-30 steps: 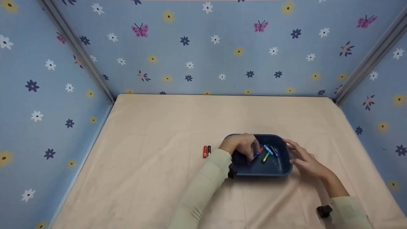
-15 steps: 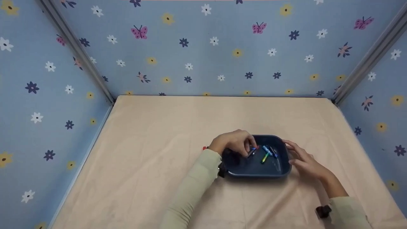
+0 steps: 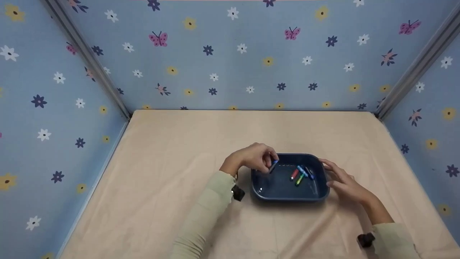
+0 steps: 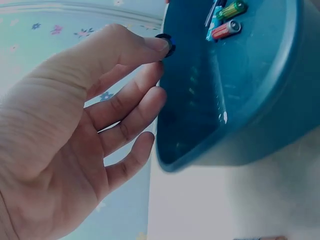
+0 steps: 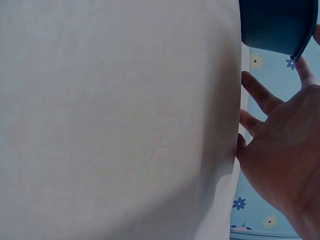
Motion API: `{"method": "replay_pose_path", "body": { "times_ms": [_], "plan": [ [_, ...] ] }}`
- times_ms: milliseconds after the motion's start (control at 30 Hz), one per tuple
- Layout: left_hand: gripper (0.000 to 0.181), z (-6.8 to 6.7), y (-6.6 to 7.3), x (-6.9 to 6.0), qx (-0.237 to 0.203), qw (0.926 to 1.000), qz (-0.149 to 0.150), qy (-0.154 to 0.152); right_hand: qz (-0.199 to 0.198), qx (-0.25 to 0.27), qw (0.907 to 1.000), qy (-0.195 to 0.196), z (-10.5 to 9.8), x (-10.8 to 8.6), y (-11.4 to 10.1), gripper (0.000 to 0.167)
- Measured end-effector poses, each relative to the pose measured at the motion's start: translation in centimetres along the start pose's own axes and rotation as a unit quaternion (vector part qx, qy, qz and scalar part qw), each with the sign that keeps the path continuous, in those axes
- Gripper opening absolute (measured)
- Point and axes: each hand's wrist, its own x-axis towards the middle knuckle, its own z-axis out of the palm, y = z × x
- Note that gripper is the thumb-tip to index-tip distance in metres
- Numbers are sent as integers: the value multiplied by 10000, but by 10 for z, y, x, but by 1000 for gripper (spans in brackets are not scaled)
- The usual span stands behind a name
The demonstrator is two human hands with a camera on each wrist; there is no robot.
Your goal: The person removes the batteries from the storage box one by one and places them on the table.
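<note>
A dark blue battery [image 3: 274, 166] is pinched between thumb and fingers of my left hand [image 3: 256, 157], over the left end of a dark blue plastic bin [image 3: 287, 198]. In the left wrist view only a dark, round end of this battery [image 4: 167, 45] shows at the thumb tip. Several batteries lie together in the right half of the bin, among them a red battery [image 3: 294, 175] and a green battery [image 3: 299, 180]. Beside the bin's right wall, my right hand [image 3: 346, 184] touches the rim with extended fingers; in the right wrist view its fingers are spread.
A beige cloth [image 3: 161, 180] covers the table. Flower-patterned blue panels [image 3: 230, 54] rise at the back and both sides, with grey metal posts [image 3: 90, 59] in the corners. Small items [image 4: 260, 238] peek in at the lower edge of the left wrist view.
My left hand has moved left and up from the middle of the bin, bringing the dark blue battery along. The red battery there has come into full view. My right hand stays put.
</note>
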Motion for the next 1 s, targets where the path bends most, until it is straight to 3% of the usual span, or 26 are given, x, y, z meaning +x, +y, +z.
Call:
{"method": "replay_pose_path", "body": {
  "times_ms": [400, 733, 1000],
  "plan": [
    [52, -20, -9, -30, -127, 9994, -235, 229, 263, 78, 9996, 51, -1, -3, -2, 77],
    [50, -28, -26, -53, 544, 9971, -222, 486, 49, 154, 9999, 60, 1, -2, -2, 78],
    [48, -33, -36, -71, 1037, 9923, -401, 545, 222, 162, 9996, 53, 0, -2, -1, 79]
  ]
}}
